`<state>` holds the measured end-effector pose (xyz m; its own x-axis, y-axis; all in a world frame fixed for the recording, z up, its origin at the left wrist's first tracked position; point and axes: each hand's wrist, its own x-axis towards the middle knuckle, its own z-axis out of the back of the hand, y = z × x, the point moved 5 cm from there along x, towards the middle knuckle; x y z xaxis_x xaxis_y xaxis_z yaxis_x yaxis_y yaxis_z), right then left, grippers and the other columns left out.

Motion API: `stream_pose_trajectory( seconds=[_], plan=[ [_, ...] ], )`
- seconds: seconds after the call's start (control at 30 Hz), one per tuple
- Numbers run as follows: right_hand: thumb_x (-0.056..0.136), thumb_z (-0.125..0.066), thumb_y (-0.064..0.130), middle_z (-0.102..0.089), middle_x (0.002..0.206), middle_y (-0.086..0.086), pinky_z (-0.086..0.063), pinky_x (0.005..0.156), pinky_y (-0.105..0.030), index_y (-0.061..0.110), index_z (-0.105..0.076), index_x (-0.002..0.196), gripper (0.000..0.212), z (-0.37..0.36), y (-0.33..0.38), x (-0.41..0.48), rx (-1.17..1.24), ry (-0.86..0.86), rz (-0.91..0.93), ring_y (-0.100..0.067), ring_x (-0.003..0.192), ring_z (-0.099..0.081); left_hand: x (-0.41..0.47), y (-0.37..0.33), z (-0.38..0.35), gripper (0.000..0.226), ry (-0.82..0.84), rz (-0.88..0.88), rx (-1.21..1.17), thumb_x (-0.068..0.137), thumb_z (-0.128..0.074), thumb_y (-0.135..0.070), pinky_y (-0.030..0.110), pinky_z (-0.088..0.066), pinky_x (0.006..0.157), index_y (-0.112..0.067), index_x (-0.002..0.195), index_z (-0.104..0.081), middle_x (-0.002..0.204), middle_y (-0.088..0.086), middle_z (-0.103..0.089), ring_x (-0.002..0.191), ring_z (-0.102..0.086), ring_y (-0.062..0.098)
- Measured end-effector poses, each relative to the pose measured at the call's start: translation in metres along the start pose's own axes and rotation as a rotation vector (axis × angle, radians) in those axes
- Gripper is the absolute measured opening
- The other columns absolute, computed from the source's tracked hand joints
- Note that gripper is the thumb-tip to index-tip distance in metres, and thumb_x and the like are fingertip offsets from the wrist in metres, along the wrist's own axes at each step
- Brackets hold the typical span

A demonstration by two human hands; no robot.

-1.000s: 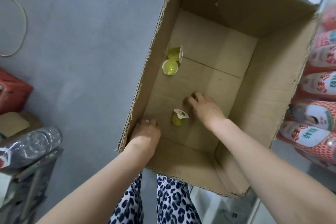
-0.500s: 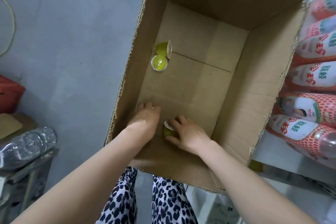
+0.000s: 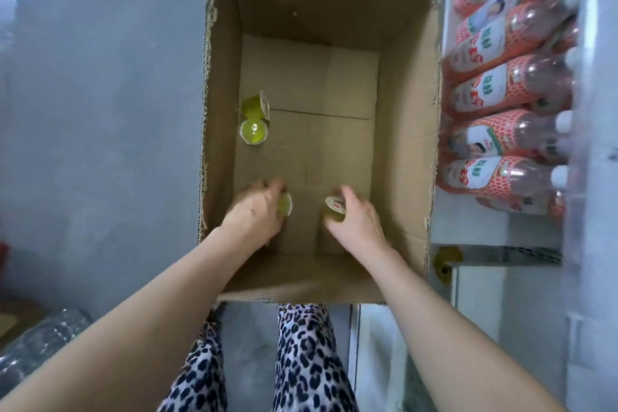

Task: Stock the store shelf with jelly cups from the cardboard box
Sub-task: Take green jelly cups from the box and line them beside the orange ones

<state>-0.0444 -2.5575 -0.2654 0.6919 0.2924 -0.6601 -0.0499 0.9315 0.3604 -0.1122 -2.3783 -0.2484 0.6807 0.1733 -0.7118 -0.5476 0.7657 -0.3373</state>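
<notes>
Your left hand (image 3: 255, 211), fingers curled round a jelly cup (image 3: 285, 204), your right hand (image 3: 359, 222) gripping a second jelly cup (image 3: 335, 209), both inside the cardboard box (image 3: 404, 110), two loose cups (image 3: 254, 133) beside its left wall

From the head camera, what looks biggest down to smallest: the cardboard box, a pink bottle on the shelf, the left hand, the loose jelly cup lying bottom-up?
1. cardboard box
2-3. pink bottle and left hand: they look about alike and sit at different depths, so I leave them unranked
4. jelly cup
</notes>
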Motion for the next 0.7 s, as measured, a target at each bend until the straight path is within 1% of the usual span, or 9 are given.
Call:
stream_pose_trajectory(
  seconds=[0.1,0.2,0.27,0.4,0.47,0.53,0.6,0.63,0.7],
  plan=[
    [0.076,-0.072,0.018,-0.056,0.115,-0.006,-0.037,0.085,-0.028,0.019,-0.054,0.124,0.051,0.027,0.010,-0.038,0.121,-0.216,0.022,-0.028,0.107,-0.055,-0.025,-0.015,0.025,0.054,-0.102,-0.174,0.115,0.092,-0.056,-0.041,0.042,-0.048,0.089,-0.033,0.141,-0.037,0.114,0.012,-0.050,0.103,-0.056,0.035],
    [0.077,-0.074,0.017,-0.052,0.117,-0.004,-0.028,0.079,-0.018,0.020,-0.053,0.127,0.054,0.042,0.023,-0.094,0.162,-0.363,0.005,-0.021,0.106,-0.053,-0.059,-0.021,0.052,0.048,-0.186,-0.283,-0.014,0.091,-0.058,-0.042,0.040,-0.044,0.089,-0.028,0.135,-0.044,0.109,0.011,-0.054,0.102,-0.056,0.034],
    [0.078,-0.076,0.017,-0.052,0.116,-0.005,-0.028,0.081,-0.017,0.019,-0.055,0.127,0.054,0.050,0.031,-0.135,0.180,-0.461,-0.003,-0.021,0.105,-0.053,-0.085,-0.024,0.069,0.047,-0.209,-0.346,-0.111,0.087,-0.065,-0.041,0.038,-0.044,0.085,-0.023,0.127,-0.047,0.111,0.008,-0.058,0.099,-0.057,0.031],
    [0.077,-0.075,0.012,-0.051,0.116,-0.006,-0.035,0.086,-0.021,0.018,-0.057,0.125,0.051,0.062,0.042,-0.226,0.245,-0.613,-0.001,-0.024,0.105,-0.054,-0.140,-0.038,0.091,0.045,-0.195,-0.527,-0.156,0.080,-0.073,-0.036,0.030,-0.036,0.070,-0.016,0.112,-0.048,0.099,0.000,-0.058,0.087,-0.054,0.021],
    [0.077,-0.076,0.010,-0.052,0.115,-0.006,-0.036,0.086,-0.019,0.018,-0.058,0.127,0.053,0.064,0.046,-0.273,0.243,-0.678,-0.015,-0.023,0.103,-0.056,-0.171,-0.048,0.094,0.046,-0.163,-0.619,-0.164,0.077,-0.074,-0.030,0.030,-0.040,0.072,-0.016,0.112,-0.049,0.101,0.000,-0.057,0.091,-0.056,0.021],
    [0.077,-0.077,0.013,-0.054,0.114,-0.005,-0.038,0.087,-0.020,0.019,-0.057,0.128,0.055,0.062,0.047,-0.317,0.254,-0.743,-0.046,-0.023,0.102,-0.057,-0.204,-0.062,0.094,0.056,-0.120,-0.726,-0.125,0.077,-0.076,-0.027,0.029,-0.042,0.084,-0.016,0.124,-0.049,0.113,0.001,-0.056,0.103,-0.055,0.019],
    [0.077,-0.078,0.018,-0.055,0.115,-0.004,-0.035,0.085,-0.019,0.020,-0.056,0.128,0.056,0.059,0.046,-0.360,0.247,-0.810,-0.090,-0.021,0.104,-0.054,-0.240,-0.081,0.091,0.063,-0.078,-0.848,-0.055,0.076,-0.077,-0.032,0.028,-0.042,0.091,-0.019,0.131,-0.049,0.116,-0.001,-0.055,0.109,-0.050,0.014],
    [0.078,-0.078,0.021,-0.055,0.117,-0.003,-0.033,0.085,-0.018,0.020,-0.055,0.129,0.056,0.057,0.045,-0.382,0.245,-0.839,-0.115,-0.019,0.106,-0.052,-0.257,-0.090,0.089,0.058,-0.057,-0.907,-0.026,0.076,-0.077,-0.034,0.025,-0.043,0.089,-0.022,0.127,-0.053,0.111,-0.005,-0.056,0.107,-0.048,0.010],
    [0.082,-0.074,0.025,-0.053,0.122,0.000,-0.031,0.086,-0.019,0.022,-0.052,0.132,0.055,0.051,0.038,-0.424,0.255,-0.873,-0.174,-0.016,0.111,-0.045,-0.289,-0.108,0.081,0.043,-0.005,-0.993,0.023,0.077,-0.076,-0.033,0.010,-0.039,0.080,-0.026,0.116,-0.059,0.099,-0.016,-0.051,0.100,-0.043,0.002]
  ],
)
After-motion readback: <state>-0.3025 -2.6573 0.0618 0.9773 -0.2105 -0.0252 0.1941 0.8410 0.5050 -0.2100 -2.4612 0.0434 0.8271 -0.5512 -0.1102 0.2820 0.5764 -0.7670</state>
